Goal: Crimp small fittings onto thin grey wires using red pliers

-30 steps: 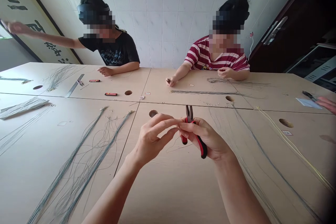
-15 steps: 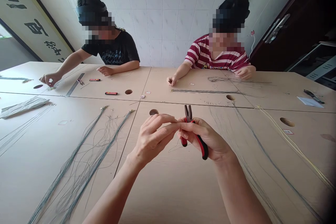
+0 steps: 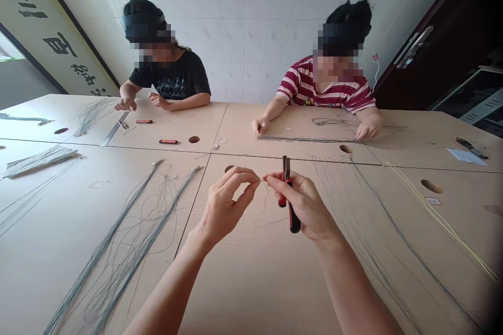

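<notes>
My left hand (image 3: 228, 204) pinches the end of a thin cord (image 3: 266, 200) between thumb and forefinger, above the table. The cord hangs in a loose loop between the two hands. Held in my right hand (image 3: 308, 204) is a pair of pliers (image 3: 290, 196) with red and black handles, jaws pointing up and away. My right thumb and forefinger also come together close to the cord's end; whether they grip it is too small to tell. Two bundles of grey-green cords (image 3: 113, 235) with small metal ends lie to the left of my hands.
Two people sit across the table (image 3: 243, 282). A blue-grey cord (image 3: 401, 230) and yellow cords (image 3: 440, 214) run along the right. Round holes (image 3: 431, 186) pierce the tabletop. Red markers (image 3: 168, 141), a ruler (image 3: 113, 130) and a knife (image 3: 471, 147) lie farther back.
My fingertips have drawn slightly apart, showing the cord between them. The pliers have turned more upright and their jaws closed together. Across the table, the left person's hand moved back from the cords.
</notes>
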Demonstrator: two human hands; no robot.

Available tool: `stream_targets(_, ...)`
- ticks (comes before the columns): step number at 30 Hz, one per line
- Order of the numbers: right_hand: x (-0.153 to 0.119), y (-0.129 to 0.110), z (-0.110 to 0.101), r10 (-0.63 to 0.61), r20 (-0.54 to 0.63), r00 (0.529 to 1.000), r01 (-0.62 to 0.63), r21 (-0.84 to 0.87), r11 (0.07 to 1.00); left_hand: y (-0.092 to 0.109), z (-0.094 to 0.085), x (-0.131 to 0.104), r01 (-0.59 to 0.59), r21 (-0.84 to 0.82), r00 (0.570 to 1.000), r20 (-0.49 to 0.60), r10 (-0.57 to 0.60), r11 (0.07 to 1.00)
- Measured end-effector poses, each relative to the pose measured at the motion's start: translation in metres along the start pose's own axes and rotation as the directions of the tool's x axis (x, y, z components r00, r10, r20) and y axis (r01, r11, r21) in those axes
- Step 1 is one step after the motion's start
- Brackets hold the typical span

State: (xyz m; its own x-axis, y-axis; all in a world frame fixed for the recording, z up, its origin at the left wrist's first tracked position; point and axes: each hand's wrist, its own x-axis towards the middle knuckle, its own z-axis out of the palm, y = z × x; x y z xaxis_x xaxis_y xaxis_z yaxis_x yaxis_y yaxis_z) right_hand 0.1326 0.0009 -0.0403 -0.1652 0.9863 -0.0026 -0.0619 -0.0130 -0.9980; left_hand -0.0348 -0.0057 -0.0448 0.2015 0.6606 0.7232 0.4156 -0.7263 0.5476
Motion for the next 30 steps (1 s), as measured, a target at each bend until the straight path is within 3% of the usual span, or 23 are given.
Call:
stream_targets(2, -0.001, 0.000, -0.002, -0.152, -0.042, 0.988, 0.142, -0.180, 0.973, 0.000, -0.001, -0.001, 0.083, -0.018, 0.996, 0.030, -0.083, 0.996)
stream_targets(4, -0.002, -0.002, -0.004, -0.278, -0.013, 0.961, 0.259, -0.317, 0.912, 0.000, -0.002, -0.001, 0.147, -0.017, 0.986, 0.087, -0.145, 0.989)
stream_targets(8, -0.004, -0.006, -0.005, -0.405, 0.086, 0.910, 0.398, -0.450, 0.799, 0.002, -0.006, -0.001, 0.206, 0.045, 0.959, 0.189, -0.210, 0.978)
stream_targets(16, -0.005, -0.004, -0.003, -0.402, 0.208, 0.892, 0.448, -0.529, 0.721, 0.006, -0.009, 0.001, 0.216, 0.100, 0.935, 0.264, -0.236, 0.971)
stream_targets(23, -0.005, -0.006, -0.002, -0.383, 0.128, 0.915, 0.398, -0.452, 0.799, 0.009, -0.011, 0.000, 0.368, -0.008, 0.913, 0.190, -0.360, 0.930)
stream_targets(30, -0.006, -0.008, -0.002, -0.377, 0.102, 0.921, 0.381, -0.443, 0.812, 0.013, -0.009, 0.001, 0.480, -0.044, 0.854, 0.255, -0.454, 0.876)
